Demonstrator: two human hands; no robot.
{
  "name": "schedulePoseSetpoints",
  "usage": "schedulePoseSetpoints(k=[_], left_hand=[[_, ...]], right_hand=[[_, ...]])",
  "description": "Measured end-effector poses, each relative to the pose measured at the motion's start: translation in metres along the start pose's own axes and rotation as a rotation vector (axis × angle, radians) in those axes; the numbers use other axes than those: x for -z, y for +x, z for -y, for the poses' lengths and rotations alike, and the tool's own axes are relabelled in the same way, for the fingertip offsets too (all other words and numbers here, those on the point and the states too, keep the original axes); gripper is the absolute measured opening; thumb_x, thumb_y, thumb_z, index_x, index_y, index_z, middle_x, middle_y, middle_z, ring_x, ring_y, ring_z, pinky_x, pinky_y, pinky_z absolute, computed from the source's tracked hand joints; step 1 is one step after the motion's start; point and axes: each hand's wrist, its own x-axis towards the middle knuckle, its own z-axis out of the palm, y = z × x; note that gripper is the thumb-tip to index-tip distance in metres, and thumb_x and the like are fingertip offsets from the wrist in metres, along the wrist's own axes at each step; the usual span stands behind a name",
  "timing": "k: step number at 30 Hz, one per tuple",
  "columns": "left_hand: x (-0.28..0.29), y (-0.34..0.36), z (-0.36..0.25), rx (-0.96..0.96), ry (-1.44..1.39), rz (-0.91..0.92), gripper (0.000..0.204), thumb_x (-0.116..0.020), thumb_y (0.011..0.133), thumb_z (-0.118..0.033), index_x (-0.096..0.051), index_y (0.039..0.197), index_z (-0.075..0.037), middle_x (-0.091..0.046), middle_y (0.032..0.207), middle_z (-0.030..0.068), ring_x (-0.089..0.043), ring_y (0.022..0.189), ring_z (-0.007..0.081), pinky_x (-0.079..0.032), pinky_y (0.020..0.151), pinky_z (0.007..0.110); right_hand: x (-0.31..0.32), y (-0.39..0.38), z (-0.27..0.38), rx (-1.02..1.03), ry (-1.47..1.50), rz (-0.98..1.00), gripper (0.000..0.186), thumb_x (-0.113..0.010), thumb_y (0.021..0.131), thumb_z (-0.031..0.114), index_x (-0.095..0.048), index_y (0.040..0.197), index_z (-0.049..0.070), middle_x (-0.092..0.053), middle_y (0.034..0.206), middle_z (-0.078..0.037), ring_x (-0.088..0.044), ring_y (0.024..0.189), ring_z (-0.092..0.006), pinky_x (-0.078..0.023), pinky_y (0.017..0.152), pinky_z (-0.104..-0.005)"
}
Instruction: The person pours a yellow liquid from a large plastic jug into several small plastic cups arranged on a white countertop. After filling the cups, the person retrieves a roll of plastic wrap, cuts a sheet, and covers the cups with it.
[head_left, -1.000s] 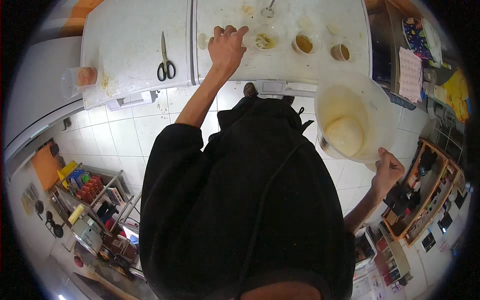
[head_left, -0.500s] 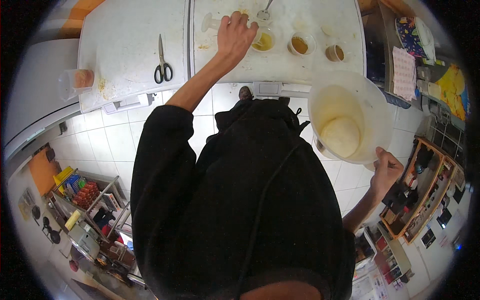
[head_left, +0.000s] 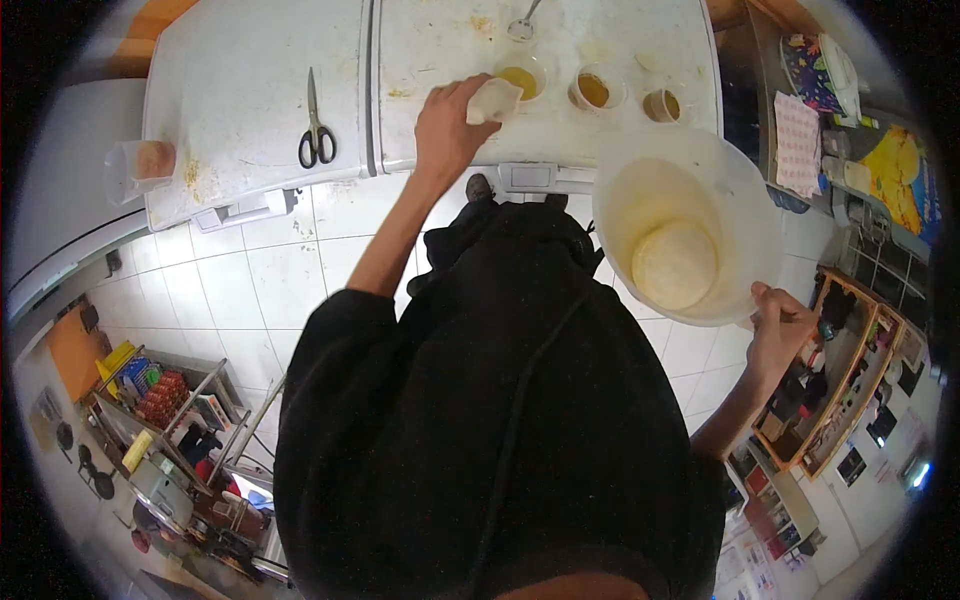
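Observation:
My left hand (head_left: 449, 130) is above the front edge of the white top, its fingers closed round a small whitish plastic cup (head_left: 494, 101). I cannot see what the cup contains. Just beyond it stands a clear cup of yellow liquid (head_left: 520, 78). My right hand (head_left: 776, 325) grips the near right side of a big translucent plastic bucket (head_left: 735, 185), held tilted in front of the white top. A pale round patch (head_left: 675, 265) shows at the bucket's bottom; whether it is the base or something inside, I cannot tell.
Two small cups with brown contents, a middle one (head_left: 592, 91) and a right one (head_left: 661, 105), stand on the white top (head_left: 430, 60). A spoon (head_left: 522, 28) lies behind them. Black-handled scissors (head_left: 315, 135) and a clear container (head_left: 133, 170) are at left. Shelves flank me.
My left hand has drawn back toward me and turned, bringing the small plastic cup upright-looking beside the yellow liquid. The bucket has shifted slightly left in view, still in my right hand.

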Motion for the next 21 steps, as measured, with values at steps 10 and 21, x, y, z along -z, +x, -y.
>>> schedulePoseSetpoints(k=[10, 21], left_hand=[[-0.024, -0.033, -0.040, 0.210, -0.436, 0.021, 0.050, -0.077, 0.063, -0.010, -0.062, 0.111, -0.012, -0.065, 0.105, 0.0075, -0.057, 0.095, 0.0280, -0.052, 0.073, 0.034], [-0.022, -0.045, -0.031, 0.107, -0.330, -0.085, 0.052, -0.077, 0.061, -0.002, -0.063, 0.110, -0.013, -0.064, 0.109, 0.0046, -0.057, 0.095, 0.0245, -0.054, 0.068, 0.032]], right_hand=[[-0.008, 0.005, 0.033, 0.110, -0.170, 0.085, 0.028, -0.067, 0.075, 0.009, -0.053, 0.055, -0.003, -0.044, 0.054, 0.005, -0.035, 0.051, -0.0034, -0.025, 0.047, -0.0212], [-0.021, 0.011, 0.049, 0.124, -0.275, 0.160, 0.022, -0.073, 0.070, 0.009, -0.060, 0.064, -0.007, -0.047, 0.056, 0.006, -0.038, 0.052, -0.0030, -0.030, 0.049, -0.0200]])
